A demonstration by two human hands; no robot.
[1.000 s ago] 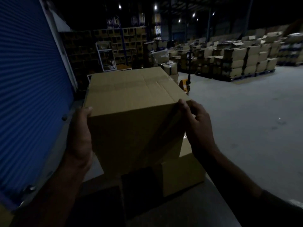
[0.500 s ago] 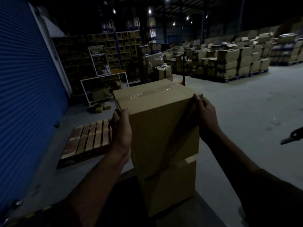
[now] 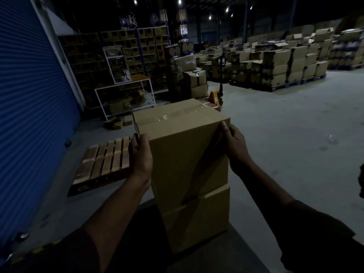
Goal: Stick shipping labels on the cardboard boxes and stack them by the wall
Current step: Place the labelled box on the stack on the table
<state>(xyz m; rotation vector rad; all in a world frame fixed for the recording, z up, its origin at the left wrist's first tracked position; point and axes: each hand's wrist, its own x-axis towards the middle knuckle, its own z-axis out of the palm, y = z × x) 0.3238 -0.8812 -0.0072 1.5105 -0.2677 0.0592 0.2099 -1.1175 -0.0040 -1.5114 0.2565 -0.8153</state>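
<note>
Two boxes are stacked, and with our left hand [image 3: 140, 154] and right hand [image 3: 235, 145] clasping the upper box [image 3: 183, 146] atop the lower box [image 3: 199, 219], an off-centre release could tip it from the dim surface below

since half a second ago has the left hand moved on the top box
Cannot tell for sure: the camera itself shifted. The left hand grips the top box at the same left edge, just below its top corner, so hardly at all.

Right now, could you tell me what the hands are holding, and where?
Both the left hand and right hand hold the upper cardboard box by its opposite sides, near the top.
</note>
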